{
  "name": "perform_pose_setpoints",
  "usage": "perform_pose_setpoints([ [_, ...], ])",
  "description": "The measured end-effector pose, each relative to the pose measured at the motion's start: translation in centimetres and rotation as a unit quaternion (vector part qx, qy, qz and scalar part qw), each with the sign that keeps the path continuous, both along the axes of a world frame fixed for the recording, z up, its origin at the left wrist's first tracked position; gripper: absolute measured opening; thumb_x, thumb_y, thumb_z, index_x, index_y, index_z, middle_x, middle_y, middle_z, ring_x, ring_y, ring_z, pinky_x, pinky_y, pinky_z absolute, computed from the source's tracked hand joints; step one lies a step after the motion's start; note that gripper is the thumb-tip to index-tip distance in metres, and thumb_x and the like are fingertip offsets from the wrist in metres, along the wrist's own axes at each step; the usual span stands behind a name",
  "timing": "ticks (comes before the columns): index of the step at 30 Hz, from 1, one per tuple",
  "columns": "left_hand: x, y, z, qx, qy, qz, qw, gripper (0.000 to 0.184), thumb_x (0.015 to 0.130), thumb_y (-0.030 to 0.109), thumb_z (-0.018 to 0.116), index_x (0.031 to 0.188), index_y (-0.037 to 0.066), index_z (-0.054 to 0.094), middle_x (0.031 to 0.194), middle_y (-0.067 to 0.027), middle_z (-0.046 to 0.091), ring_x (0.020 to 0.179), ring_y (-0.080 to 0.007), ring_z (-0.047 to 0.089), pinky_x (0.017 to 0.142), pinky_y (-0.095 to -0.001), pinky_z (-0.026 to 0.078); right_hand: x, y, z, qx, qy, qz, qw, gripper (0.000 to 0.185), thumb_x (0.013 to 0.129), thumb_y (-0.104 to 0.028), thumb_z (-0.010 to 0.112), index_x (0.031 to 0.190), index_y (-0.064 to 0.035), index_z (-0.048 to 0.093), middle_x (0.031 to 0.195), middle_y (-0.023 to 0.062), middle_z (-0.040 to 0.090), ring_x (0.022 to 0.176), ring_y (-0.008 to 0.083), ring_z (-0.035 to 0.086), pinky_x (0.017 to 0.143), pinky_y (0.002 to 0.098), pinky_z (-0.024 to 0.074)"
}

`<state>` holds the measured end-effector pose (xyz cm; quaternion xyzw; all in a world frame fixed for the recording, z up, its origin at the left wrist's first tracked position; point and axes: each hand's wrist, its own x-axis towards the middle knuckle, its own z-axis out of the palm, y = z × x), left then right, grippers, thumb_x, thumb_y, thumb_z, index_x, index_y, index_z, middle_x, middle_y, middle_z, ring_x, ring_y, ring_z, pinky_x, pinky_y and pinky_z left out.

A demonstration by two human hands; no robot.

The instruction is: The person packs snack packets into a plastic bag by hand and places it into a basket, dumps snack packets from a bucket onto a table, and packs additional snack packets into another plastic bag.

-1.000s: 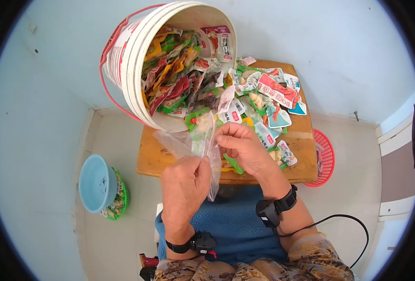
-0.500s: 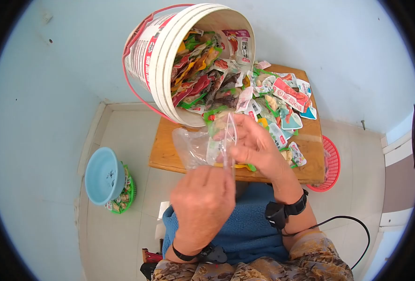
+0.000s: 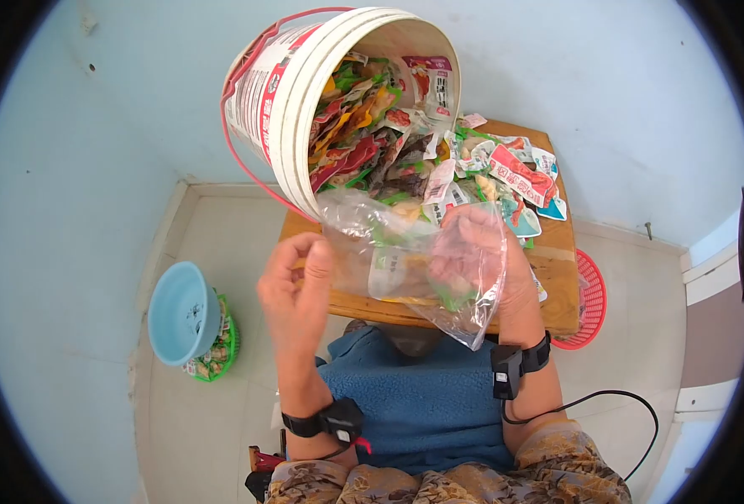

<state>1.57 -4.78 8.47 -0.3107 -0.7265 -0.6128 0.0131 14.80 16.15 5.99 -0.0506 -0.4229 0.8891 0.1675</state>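
A clear plastic bag (image 3: pixel 397 231) is spread out above the front of the wooden table (image 3: pixel 355 306), and the snack packets beneath show through it. My right hand (image 3: pixel 471 248) is at the bag's right end, fingers bent and seen through the film; it carries the bag, though whether the fingers are inside or behind it is unclear. Just left of the bag, my left hand (image 3: pixel 295 281) is raised with thumb and fingers apart, holding nothing. Colourful sealed packets (image 3: pixel 519 174) lie heaped on the table behind the bag.
A white bucket (image 3: pixel 292 109) with a red handle lies tipped on its side, packets spilling from its mouth. At left on the floor, a blue basin (image 3: pixel 185 315) rests over a green basket (image 3: pixel 231 349) of packets. A red basket (image 3: pixel 592 302) is right of the table.
My left hand has let go of the bag and moved left and up. The bag has opened out and swung right over my right hand, which has shifted slightly right.
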Motion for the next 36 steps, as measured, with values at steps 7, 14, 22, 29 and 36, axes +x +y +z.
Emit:
perform_pose_setpoints([
  [7,-1.5,0.7,-2.7,0.122,-0.149,-0.103,0.976,0.043,0.096,0.036,0.064,0.115,-0.003,0.065,0.106,-0.0069,0.067,0.086,-0.0109,0.061,0.076,-0.0249,0.048,0.1,-0.3,-0.2,0.012,-0.021,0.012,1.0,0.035,0.09,-0.03,0.067,0.103,0.0019,0.06,0.083,0.0166,0.07,0.069,0.0288,0.071,0.058,0.036,0.058],
  [14,-3.1,-0.9,-4.2,0.177,-0.162,-0.043,0.97,0.023,0.096,0.02,0.064,0.103,-0.001,0.071,0.089,-0.0025,0.069,0.075,-0.0097,0.062,0.074,-0.0247,0.051,-0.8,-0.1,-1.2,0.103,-0.071,-0.039,0.991,0.023,0.094,-0.022,0.063,0.098,0.0005,0.064,0.081,0.0115,0.07,0.067,0.0219,0.071,0.054,0.0297,0.0555],
  [22,-2.8,-0.8,-2.4,0.222,-0.231,-0.006,0.947,0.022,0.097,0.021,0.063,0.102,0.0,0.07,0.086,-0.002,0.067,0.077,-0.0109,0.063,0.074,-0.0266,0.053,-2.3,-0.6,-2.8,0.19,-0.093,-0.143,0.967,0.022,0.098,-0.022,0.061,0.095,-0.0003,0.065,0.071,0.0065,0.067,0.059,0.0131,0.066,0.05,0.0257,0.0517],
  [29,-4.4,-2.2,-4.5,0.17,-0.228,-0.051,0.957,0.02,0.095,0.019,0.066,0.101,0.001,0.068,0.086,-0.0035,0.067,0.075,-0.0109,0.062,0.071,-0.0252,0.051,-2.4,-0.5,-2.8,0.219,-0.085,-0.118,0.965,0.021,0.099,-0.019,0.059,0.089,-0.0012,0.063,0.066,0.0039,0.063,0.053,0.0113,0.06,0.048,0.0248,0.0487],
  [36,-4.6,-1.7,-4.4,0.262,-0.135,0.111,0.949,0.019,0.094,0.017,0.067,0.1,-0.001,0.067,0.083,-0.0064,0.068,0.074,-0.0114,0.062,0.07,-0.0241,0.049,-2.5,-0.5,-3.2,0.234,-0.083,-0.122,0.961,0.022,0.099,-0.02,0.057,0.09,-0.001,0.062,0.066,0.0051,0.063,0.052,0.0117,0.059,0.047,0.0255,0.0485],
])
